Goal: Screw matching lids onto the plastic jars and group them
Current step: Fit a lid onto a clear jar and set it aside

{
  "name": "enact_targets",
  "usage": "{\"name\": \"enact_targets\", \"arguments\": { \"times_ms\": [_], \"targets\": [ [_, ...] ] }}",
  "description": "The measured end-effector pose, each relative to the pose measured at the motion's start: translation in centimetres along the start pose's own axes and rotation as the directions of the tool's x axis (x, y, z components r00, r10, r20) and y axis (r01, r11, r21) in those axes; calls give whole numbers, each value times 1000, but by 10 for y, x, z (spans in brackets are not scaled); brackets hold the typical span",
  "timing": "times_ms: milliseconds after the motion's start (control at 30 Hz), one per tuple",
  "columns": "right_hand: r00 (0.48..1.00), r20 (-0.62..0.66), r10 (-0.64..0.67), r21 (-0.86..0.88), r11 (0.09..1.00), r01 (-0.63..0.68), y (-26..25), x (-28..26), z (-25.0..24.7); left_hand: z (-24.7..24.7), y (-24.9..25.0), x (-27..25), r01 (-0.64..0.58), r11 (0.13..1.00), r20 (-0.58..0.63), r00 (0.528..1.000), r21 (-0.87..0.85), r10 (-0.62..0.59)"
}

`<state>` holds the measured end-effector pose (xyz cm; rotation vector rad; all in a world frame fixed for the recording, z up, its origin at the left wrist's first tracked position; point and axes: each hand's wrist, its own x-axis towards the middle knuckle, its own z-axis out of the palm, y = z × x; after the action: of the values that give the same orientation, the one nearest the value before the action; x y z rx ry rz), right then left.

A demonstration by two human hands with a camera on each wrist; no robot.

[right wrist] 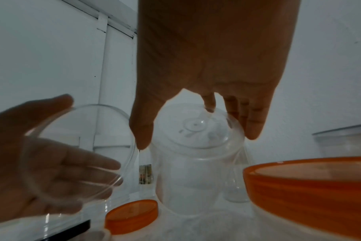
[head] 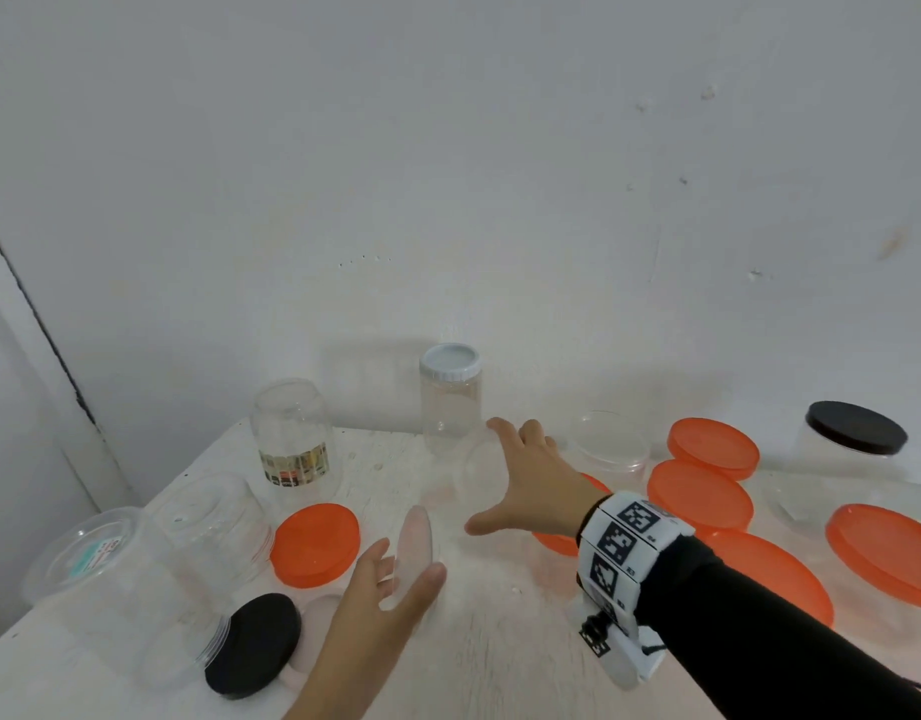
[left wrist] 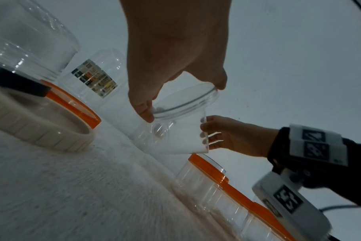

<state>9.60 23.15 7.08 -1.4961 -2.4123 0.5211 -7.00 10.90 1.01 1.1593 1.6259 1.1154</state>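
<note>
Two hands worked over the table (head: 500, 641) at this moment. Nearest, the left hand (head: 380, 600) held a clear lid (head: 416, 553) on edge, thumb on one side and fingers spread behind it — a light pinch, palm turned toward the right. Just left of it lay a black lid (head: 253, 644) and an orange lid (head: 315, 544), with a few clear jars beyond them on the left side.

Further in, the right hand (head: 526, 480) reached forward and came down from above on a clear jar (right wrist: 196, 163) that stood upside down, base up, near the middle of the table. The thumb (right wrist: 141, 130) was on one side of the base and the fingers (right wrist: 251, 124) on the other, curled around it; the grip looked closed on the jar, though I cannot tell how firm it was. The forearm was stretched out and the wrist bent down.

I judge the jar light, stiff and rather slippery, so holding it around the shoulder or the wall seems safer than on the smooth base. It must be turned mouth up before the lid goes on.

At the back stood a jar with a white lid (head: 449, 362) — already closed.
</note>
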Motion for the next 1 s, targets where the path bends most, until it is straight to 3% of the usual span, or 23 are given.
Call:
{"name": "enact_targets", "arguments": {
  "times_ms": [200,333,500,1000],
  "targets": [
    [998,-16,-61,115,991,63,12,-46,9,-4,13,-13,-85,995,-152,986,-57,75],
    [997,-10,-79,216,973,79,19,-77,15,-6,17,-21,-76,993,-206,977,-89,56],
    [993,52,-104,280,956,85,26,-109,13,-2,18,-31,-71,994,-189,981,-78,55],
    [990,107,88,294,949,-116,48,-154,16,21,32,-48,-52,993,-130,991,-105,38]
  ]
}}
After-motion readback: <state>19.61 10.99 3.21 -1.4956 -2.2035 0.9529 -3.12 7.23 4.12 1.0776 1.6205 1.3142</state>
